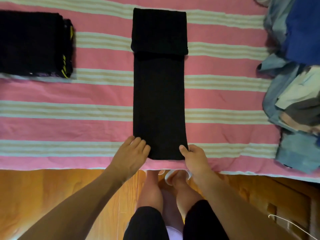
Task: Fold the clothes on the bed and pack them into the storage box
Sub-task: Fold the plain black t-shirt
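Note:
A black garment [159, 94] lies folded into a long narrow strip down the middle of the bed, its far end turned back over itself. My left hand [131, 153] grips the near left corner, fingers curled over the edge. My right hand [194, 155] pinches the near right corner, thumb on top of the cloth. A stack of folded dark clothes [34, 44] with yellow and purple trim sits at the far left. No storage box is in view.
The bed carries a pink sheet with cream and pale green stripes [69, 94]. A heap of unfolded blue, grey and white clothes [294, 84] lies along the right edge. Below the bed are a wooden floor [52, 196], my legs and a wooden cabinet [285, 205].

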`<state>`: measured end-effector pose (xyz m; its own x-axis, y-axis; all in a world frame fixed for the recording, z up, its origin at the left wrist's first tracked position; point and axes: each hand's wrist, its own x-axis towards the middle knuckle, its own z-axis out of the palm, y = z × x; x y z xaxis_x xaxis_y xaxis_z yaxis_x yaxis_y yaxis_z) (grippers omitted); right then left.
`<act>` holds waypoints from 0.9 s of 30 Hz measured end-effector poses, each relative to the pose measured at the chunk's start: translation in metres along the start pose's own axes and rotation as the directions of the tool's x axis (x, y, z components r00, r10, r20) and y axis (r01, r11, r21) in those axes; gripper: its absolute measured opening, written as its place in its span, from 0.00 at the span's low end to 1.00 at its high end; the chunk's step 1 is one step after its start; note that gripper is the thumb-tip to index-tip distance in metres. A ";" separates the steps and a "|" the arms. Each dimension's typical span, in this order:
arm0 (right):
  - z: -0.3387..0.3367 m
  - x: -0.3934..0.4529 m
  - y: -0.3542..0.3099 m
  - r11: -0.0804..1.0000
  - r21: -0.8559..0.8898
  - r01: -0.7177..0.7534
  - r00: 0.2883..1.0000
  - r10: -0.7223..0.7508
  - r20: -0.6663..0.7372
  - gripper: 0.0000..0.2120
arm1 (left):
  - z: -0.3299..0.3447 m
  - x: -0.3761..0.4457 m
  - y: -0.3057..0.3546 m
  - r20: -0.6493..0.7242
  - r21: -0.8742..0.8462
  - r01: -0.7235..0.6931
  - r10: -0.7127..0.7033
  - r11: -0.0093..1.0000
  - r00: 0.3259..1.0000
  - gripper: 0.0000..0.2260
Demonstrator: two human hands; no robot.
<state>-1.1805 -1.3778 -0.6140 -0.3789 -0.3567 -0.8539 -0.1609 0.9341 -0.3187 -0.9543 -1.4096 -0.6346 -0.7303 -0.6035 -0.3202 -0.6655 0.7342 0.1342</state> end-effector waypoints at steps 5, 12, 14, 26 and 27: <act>-0.017 -0.021 0.025 0.983 0.073 -0.167 0.979 0.157 0.132 0.12 | -0.017 -0.033 0.031 0.051 -0.116 0.021 -0.015 0.993 0.999 0.12; -0.058 -0.048 -0.003 0.886 0.309 -0.345 0.907 0.230 0.354 0.09 | -0.060 -0.034 0.024 0.212 -0.777 0.451 -0.493 0.438 0.844 0.10; -0.070 -0.038 -0.042 0.887 0.364 -0.284 0.914 0.136 0.383 0.09 | -0.082 -0.008 -0.004 0.312 -0.878 0.450 -0.519 0.164 0.796 0.13; -0.033 0.052 -0.076 0.956 0.041 0.290 0.956 -0.291 0.024 0.07 | -0.029 0.064 -0.031 0.559 -0.820 0.419 -0.708 -0.391 0.433 0.10; -0.026 0.049 -0.071 0.948 0.019 0.319 0.948 -0.319 0.015 0.06 | -0.027 0.061 -0.024 0.520 -0.830 0.461 -0.737 -0.315 0.433 0.08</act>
<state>-1.2112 -1.4616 -0.6226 -0.2944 -0.6359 -0.7134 -0.2558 0.7717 -0.5823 -0.9868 -1.4725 -0.6318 0.2540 -0.6404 -0.7248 -0.2547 -0.7672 0.5886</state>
